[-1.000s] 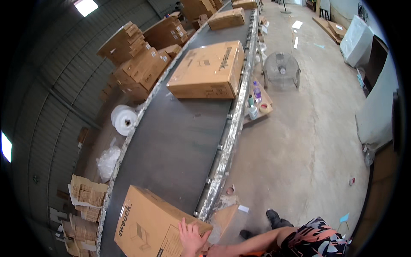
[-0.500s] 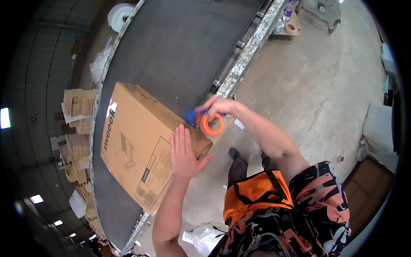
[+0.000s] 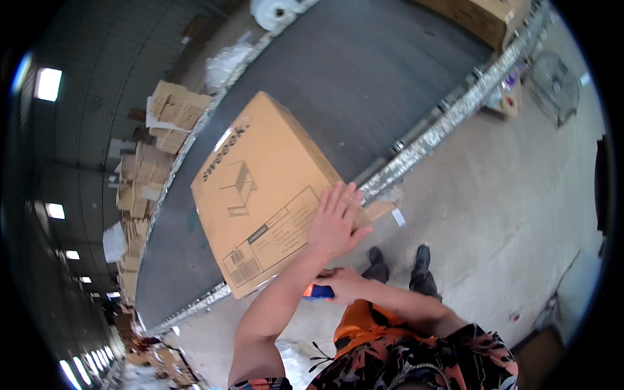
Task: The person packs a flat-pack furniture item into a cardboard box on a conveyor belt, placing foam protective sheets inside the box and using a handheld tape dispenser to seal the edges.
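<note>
A large brown cardboard box (image 3: pixel 266 179) with black print lies flat on a dark conveyor belt (image 3: pixel 351 78). My left hand (image 3: pixel 335 224) rests open on its near right corner, fingers stretched over the top. Below that forearm, my right hand (image 3: pixel 346 285) is closed round a blue and orange tape dispenser (image 3: pixel 318 292), held close to the box's near side. My left forearm and the right hand hide part of the dispenser, so its tape roll does not show.
Another carton (image 3: pixel 484 16) sits farther up the belt, by the metal side rail (image 3: pixel 442 136). Flattened cardboard stacks (image 3: pixel 140 172) and a white roll (image 3: pixel 273 12) are beyond the far edge. A floor fan (image 3: pixel 554 84) stands at the far right.
My right hand has brought the tape dispenser from the box's right end to its near side, below my left forearm. My left hand stays on the box. The view has shifted, bringing another carton into sight.
</note>
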Action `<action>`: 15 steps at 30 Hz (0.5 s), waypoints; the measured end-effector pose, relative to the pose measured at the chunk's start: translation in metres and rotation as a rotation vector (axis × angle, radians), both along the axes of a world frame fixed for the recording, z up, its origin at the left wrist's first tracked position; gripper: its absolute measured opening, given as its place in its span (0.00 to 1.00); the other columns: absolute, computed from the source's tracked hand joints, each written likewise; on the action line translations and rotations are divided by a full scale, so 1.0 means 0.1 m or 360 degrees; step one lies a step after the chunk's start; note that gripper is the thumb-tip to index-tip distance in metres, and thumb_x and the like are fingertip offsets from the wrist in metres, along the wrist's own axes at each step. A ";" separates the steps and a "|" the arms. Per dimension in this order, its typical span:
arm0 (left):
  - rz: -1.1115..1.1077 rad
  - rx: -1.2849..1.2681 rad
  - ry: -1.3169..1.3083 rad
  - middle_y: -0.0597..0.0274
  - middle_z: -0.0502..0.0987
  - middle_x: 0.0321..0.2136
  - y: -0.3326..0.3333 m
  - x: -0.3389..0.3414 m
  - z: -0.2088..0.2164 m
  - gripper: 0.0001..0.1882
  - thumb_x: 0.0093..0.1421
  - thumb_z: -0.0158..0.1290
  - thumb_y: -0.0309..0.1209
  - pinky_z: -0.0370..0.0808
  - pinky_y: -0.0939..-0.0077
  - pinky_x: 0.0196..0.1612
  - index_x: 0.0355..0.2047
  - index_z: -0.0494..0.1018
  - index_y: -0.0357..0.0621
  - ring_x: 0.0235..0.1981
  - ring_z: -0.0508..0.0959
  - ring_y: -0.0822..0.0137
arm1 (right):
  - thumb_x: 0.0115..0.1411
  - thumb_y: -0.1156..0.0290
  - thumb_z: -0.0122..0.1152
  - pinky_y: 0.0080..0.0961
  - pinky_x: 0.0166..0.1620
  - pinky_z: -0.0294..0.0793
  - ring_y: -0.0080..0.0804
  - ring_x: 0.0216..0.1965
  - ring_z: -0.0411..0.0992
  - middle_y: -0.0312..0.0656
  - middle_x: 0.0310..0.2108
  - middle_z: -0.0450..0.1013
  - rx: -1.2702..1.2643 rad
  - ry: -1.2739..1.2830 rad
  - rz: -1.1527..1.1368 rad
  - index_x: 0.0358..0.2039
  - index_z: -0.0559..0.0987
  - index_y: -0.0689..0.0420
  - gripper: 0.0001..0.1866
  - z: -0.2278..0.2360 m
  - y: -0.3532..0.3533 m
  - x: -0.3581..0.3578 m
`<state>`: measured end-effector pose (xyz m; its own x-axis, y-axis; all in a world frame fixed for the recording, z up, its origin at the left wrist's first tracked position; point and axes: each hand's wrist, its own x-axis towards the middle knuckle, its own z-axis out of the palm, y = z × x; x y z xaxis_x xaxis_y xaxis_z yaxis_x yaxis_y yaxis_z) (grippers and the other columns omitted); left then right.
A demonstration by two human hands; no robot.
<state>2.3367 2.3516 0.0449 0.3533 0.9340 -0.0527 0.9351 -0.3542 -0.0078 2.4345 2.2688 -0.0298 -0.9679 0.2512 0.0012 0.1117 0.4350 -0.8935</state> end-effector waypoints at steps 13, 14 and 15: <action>0.0743 0.0789 -0.0544 0.36 0.53 0.62 -0.93 -0.46 0.00 0.41 0.48 0.63 0.40 0.53 0.48 0.63 0.60 0.59 0.42 0.64 0.53 0.39 | 0.35 0.72 0.58 0.33 0.54 0.69 0.39 0.50 0.70 0.47 0.50 0.68 -0.1822 0.1211 -0.1018 0.60 0.58 0.65 0.46 0.55 0.43 0.88; 0.0964 0.1021 -0.0295 0.38 0.55 0.61 -1.26 -0.71 -0.08 0.41 0.47 0.63 0.38 0.52 0.44 0.63 0.60 0.59 0.42 0.63 0.53 0.38 | 0.36 0.74 0.57 0.33 0.54 0.69 0.38 0.50 0.69 0.47 0.50 0.67 -0.1987 0.1052 -0.1157 0.60 0.58 0.63 0.45 0.39 0.46 0.73; 0.1299 0.1051 -0.0303 0.37 0.56 0.60 -1.61 -1.03 -0.25 0.40 0.47 0.62 0.37 0.51 0.40 0.61 0.59 0.60 0.41 0.62 0.54 0.36 | 0.37 0.76 0.54 0.32 0.56 0.67 0.36 0.52 0.67 0.45 0.52 0.66 -0.1951 0.1140 -0.1169 0.60 0.59 0.61 0.43 0.22 0.55 0.50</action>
